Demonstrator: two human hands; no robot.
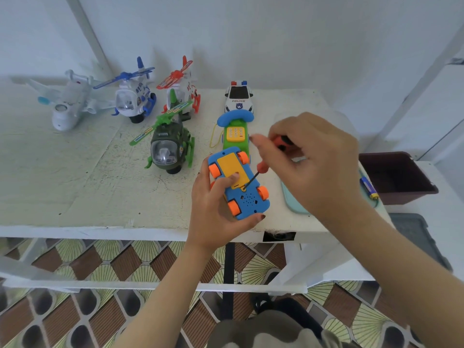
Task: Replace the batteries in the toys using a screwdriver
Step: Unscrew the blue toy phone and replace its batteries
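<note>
Near edge of the white table [100, 192], bare toward 9 o'clock: left hand [213, 214] wraps its fingers round an upturned blue plastic toy car [248, 200], long axis 11-to-5; right hand [319, 162] pinches a red-handled screwdriver [262, 169] in its fingers, tip toward 7.

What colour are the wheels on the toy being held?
Orange. The head view shows the wheels on the blue toy in the left hand.

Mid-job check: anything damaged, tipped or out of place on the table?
Only the table: a dark chipped notch in its front edge, below the blue toy the left hand holds upside down under the screwdriver. The other toys stand upright.
</note>
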